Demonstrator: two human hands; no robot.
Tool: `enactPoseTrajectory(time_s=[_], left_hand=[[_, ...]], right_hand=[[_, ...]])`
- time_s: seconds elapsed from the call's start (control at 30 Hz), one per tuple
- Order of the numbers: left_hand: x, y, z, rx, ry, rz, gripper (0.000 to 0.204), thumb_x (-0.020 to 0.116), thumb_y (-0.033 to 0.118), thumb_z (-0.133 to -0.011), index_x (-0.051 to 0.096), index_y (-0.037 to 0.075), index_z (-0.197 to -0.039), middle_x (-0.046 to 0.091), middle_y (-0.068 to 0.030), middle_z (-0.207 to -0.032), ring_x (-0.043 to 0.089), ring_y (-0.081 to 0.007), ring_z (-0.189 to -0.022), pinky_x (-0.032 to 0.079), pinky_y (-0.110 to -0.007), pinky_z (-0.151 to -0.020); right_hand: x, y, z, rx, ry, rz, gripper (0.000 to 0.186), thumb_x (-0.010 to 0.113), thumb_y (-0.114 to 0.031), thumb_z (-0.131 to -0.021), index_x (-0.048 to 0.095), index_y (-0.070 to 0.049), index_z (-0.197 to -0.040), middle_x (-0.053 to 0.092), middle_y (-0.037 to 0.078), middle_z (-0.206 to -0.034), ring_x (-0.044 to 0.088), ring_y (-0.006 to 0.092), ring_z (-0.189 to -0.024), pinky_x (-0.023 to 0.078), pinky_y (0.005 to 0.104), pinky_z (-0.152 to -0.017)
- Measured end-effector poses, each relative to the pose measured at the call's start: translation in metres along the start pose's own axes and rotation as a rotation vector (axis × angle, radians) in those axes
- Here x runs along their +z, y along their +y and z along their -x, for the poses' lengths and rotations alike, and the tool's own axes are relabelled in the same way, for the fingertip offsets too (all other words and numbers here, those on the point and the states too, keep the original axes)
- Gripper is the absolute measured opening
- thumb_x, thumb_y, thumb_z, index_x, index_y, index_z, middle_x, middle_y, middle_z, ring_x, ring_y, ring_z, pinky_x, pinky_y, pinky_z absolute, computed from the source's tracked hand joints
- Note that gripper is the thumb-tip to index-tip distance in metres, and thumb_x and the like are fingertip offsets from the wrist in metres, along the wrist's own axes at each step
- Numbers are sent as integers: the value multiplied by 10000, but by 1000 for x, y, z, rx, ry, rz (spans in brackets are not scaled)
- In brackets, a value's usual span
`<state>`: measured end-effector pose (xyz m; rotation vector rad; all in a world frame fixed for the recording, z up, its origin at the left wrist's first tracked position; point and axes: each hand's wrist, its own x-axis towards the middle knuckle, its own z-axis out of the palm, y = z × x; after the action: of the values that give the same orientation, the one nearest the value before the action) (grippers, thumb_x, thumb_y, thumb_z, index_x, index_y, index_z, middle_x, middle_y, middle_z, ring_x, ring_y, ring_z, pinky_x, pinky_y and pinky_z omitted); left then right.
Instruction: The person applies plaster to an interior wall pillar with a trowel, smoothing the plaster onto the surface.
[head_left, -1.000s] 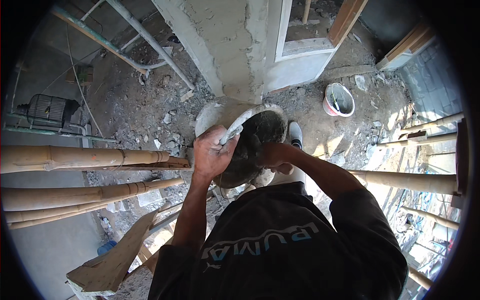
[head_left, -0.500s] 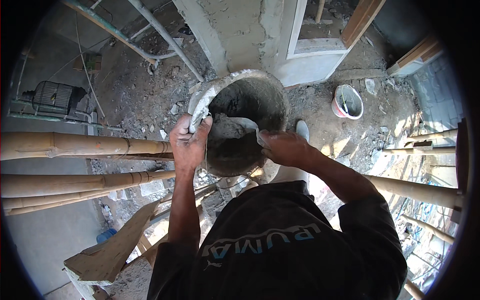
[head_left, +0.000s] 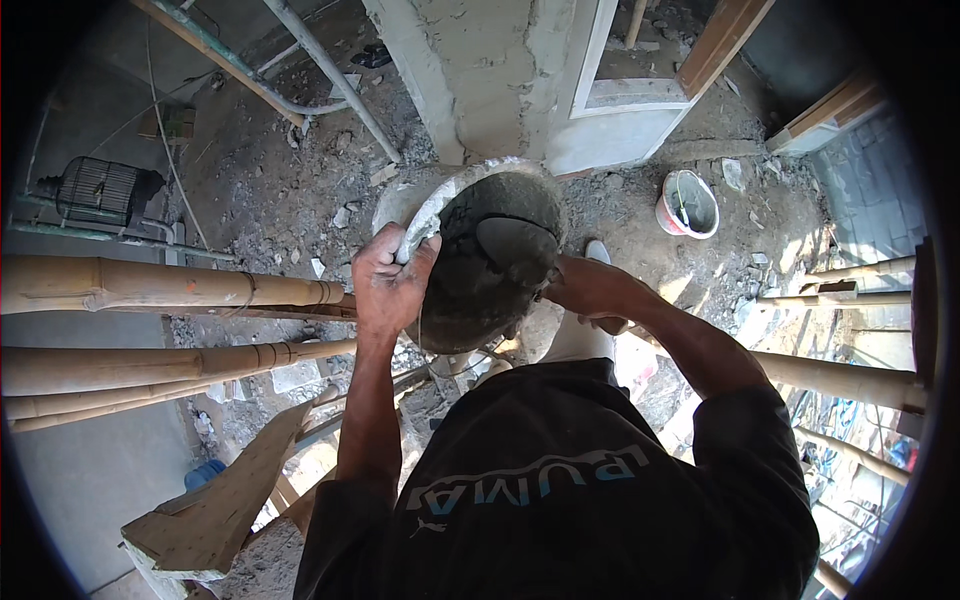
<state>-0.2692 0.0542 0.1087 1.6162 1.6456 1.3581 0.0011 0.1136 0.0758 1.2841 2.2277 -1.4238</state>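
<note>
Mortar bucket (head_left: pixel 470 260): I see left hand (head_left: pixel 390 275) clamped on rim, right hand (head_left: pixel 585 290) w/ trowel (head_left: pixel 515 240) inside; mortar left, scooping unfinished.

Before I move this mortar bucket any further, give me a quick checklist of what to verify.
1. Left hand on the bucket rim: ok, fingers are curled over the near left edge.
2. Right hand steady: ok, it is at the bucket's right side, with a trowel blade inside the bucket.
3. Load inside: ok, grey mortar sits below the rim.
4. Bucket level: not ok, it is tipped with its mouth toward you.
5. Footing: cannot tell, your body hides your feet; only bamboo poles and a plank show beside you.
6. Drop zone below: not ok, rubble and a small pail lie on the ground.
</note>
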Motion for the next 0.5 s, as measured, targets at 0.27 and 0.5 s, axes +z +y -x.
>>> enactPoseTrajectory(time_s=[0.27, 0.5], left_hand=[[14, -8, -6, -66, 27, 30, 194, 713, 113, -886, 593, 11, -773, 504, 21, -663, 421, -67, -639, 383, -258, -580], [-17, -39, -16, -230, 232, 202, 219, 708, 134, -900, 577, 104, -726, 488, 99, -692, 372, -18, -650, 304, -227, -588]], right_hand=[[28, -43, -6, -146, -91, -160, 318, 604, -318, -908, 606, -10, -992, 645, 146, -825, 664, 235, -626, 530, 372, -603], [19, -24, 1, -146, -135, -461, 363, 645, -361, -918, 585, -16, -1014, 626, 64, -767, 619, 136, -594, 509, 321, -548]])
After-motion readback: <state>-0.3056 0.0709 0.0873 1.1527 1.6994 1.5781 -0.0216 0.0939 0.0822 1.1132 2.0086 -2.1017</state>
